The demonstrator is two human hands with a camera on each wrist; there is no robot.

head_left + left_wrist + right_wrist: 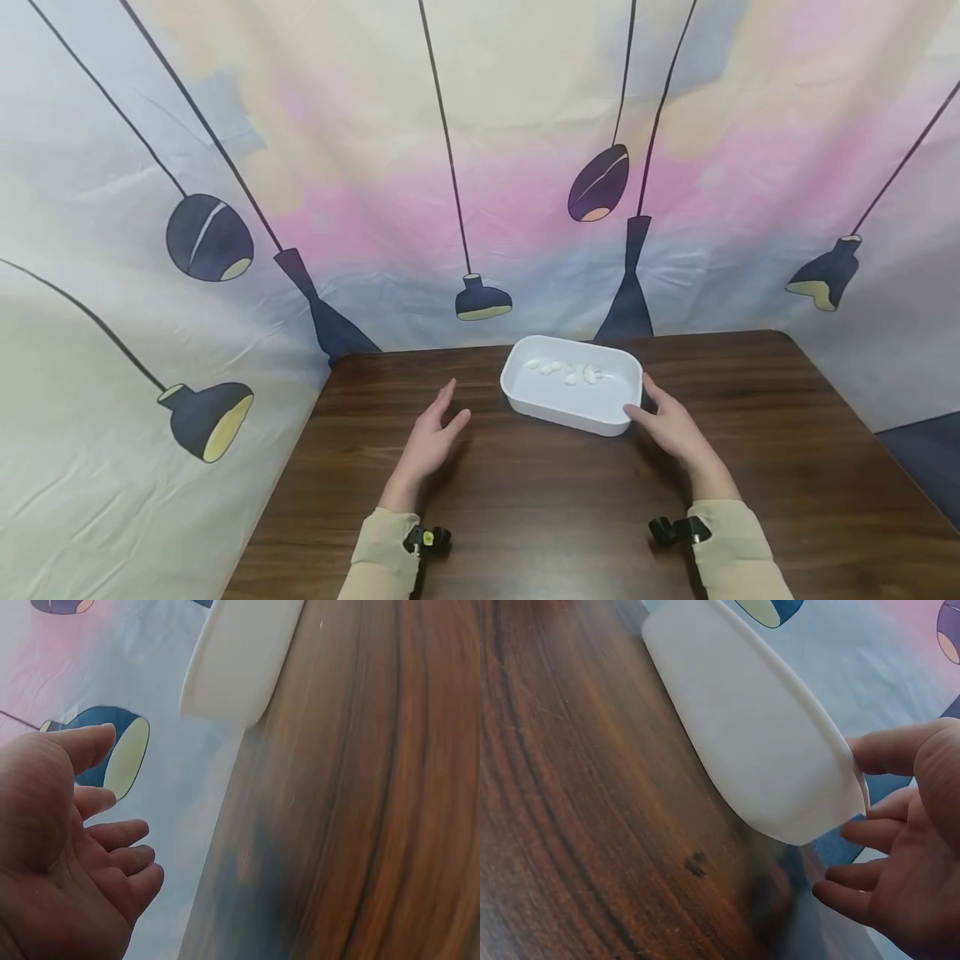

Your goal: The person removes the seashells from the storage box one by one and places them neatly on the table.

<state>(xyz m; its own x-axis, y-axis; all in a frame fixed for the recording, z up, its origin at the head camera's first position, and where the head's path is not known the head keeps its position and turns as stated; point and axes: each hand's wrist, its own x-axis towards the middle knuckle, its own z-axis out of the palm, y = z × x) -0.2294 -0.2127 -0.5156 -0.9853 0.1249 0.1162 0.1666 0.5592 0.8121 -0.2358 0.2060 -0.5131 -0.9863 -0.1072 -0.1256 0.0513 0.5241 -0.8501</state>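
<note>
A white rectangular dish with rounded corners lies near the table's far edge. Several small white pieces are scattered inside it. My right hand grips the dish's right end, its thumb at the rim and its index finger against the outer side; the right wrist view shows this thumb on the rim, with the lower fingers spread loosely below. To the left of the dish, apart from it, my left hand hovers over the table with nothing in it. Its fingers are loosely bent, the palm turned inward, in the left wrist view.
The dark brown wooden table spreads beneath both hands. Behind it hangs a pastel cloth printed with dark lamps, reaching down to the table's far edge. A black wrist camera is strapped over the left sleeve, another camera over the right.
</note>
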